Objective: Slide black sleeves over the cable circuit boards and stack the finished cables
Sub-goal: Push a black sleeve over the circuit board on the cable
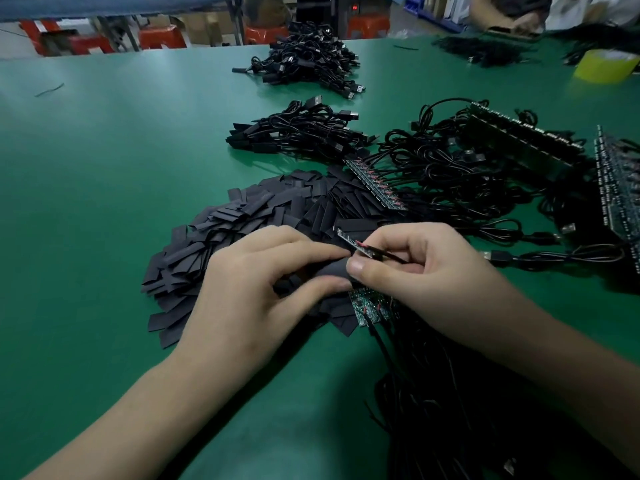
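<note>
My left hand (263,282) pinches a black sleeve (330,270) between thumb and forefinger over a big heap of loose black sleeves (249,216). My right hand (426,268) pinches a cable at its small circuit board (353,242), which points up-left just above the sleeve. The board stands outside the sleeve. More bare boards with cables (370,306) lie under my hands. A stack of sleeved cables (301,131) lies further back in the middle.
A second pile of finished cables (311,60) lies at the far side of the green table (104,150). Panels of joined boards with tangled cables (485,168) fill the right. A yellow tape roll (604,65) and another person's hands (509,20) are at the far right.
</note>
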Tool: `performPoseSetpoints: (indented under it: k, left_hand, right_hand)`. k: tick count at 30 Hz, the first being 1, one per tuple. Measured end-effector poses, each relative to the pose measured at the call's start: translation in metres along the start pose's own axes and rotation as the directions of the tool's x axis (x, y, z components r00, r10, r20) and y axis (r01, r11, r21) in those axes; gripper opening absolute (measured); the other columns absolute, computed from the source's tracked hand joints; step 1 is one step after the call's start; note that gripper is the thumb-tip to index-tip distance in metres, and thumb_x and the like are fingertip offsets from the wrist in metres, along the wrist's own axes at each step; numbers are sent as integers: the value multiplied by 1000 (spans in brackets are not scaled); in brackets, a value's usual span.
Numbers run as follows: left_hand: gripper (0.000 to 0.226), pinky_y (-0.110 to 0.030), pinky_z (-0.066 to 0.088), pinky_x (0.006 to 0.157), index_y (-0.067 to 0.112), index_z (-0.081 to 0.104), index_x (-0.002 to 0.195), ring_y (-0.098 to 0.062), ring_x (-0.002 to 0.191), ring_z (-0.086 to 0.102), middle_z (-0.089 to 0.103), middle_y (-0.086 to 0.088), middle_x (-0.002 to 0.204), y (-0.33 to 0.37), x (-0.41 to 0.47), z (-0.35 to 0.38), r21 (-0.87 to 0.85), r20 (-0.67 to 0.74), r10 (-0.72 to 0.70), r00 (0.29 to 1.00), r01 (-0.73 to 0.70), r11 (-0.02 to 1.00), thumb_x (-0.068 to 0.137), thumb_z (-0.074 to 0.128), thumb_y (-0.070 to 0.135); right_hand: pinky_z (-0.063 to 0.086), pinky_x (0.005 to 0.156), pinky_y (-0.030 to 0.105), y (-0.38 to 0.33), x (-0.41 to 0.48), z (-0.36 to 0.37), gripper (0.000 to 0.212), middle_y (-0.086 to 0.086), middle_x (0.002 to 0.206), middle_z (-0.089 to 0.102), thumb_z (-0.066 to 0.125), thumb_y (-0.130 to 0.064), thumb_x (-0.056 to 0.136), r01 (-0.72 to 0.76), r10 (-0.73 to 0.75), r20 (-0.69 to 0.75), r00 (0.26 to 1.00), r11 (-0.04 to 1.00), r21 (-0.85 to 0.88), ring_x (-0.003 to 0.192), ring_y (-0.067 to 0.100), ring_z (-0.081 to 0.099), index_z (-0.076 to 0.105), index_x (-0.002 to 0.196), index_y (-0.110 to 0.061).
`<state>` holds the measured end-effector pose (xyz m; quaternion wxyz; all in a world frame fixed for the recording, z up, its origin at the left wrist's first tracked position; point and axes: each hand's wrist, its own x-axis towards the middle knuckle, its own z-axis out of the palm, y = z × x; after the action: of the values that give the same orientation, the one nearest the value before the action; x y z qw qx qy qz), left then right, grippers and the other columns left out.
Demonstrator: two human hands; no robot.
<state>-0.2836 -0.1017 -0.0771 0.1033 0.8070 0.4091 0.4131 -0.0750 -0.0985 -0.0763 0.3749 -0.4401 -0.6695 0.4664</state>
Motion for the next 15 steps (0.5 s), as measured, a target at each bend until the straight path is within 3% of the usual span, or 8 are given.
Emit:
performPoseSetpoints:
  k: [2, 4, 6, 8, 15]
  left_hand:
    - [20, -23, 51, 75, 25, 80, 100, -7, 82, 66, 72, 12, 88, -1, 0, 0, -58, -22, -53, 998, 52, 997, 81, 79, 32]
    - [20, -28, 51, 74, 29, 80, 99, -11, 80, 68, 74, 13, 87, -2, 0, -2, -116, -37, -124, 992, 119, 986, 80, 81, 33]
    - [20, -31, 53, 74, 33, 79, 98, -14, 79, 69, 75, 13, 86, -4, -1, -3, -174, -56, -182, 982, 170, 970, 79, 83, 36]
    - [20, -31, 54, 74, 35, 79, 97, -15, 79, 71, 76, 13, 86, -4, -1, -4, -206, -65, -209, 976, 192, 960, 78, 78, 38]
    - [19, -25, 54, 72, 35, 79, 96, -10, 78, 71, 76, 16, 86, -4, -1, -3, -207, -64, -209, 976, 192, 959, 78, 77, 42]
  right_hand:
    - [33, 50, 20, -2, 1, -2, 41, -9, 54, 48, 54, -56, 92, 20, -21, -58, 998, 1000, -13, 51, 6, 42, 71, 86, -19]
    - [28, 48, 27, -3, 2, -8, 48, -9, 56, 34, 43, -58, 96, -5, 8, -102, 995, 1000, 27, 52, 12, 31, 70, 83, -20]
    - [29, 51, 33, -5, 0, -13, 42, -6, 56, 34, 44, -54, 96, -1, -9, -108, 994, 996, -91, 53, 15, 32, 66, 80, -23]
    - [30, 50, 29, -7, -4, -14, 37, -6, 55, 35, 46, -52, 95, 19, -37, -75, 997, 971, -236, 51, 11, 33, 63, 80, -23]
    - [25, 45, 20, -9, -12, -9, 34, -12, 49, 32, 52, -39, 103, 52, -70, -39, 997, 933, -356, 46, 4, 28, 58, 75, -21]
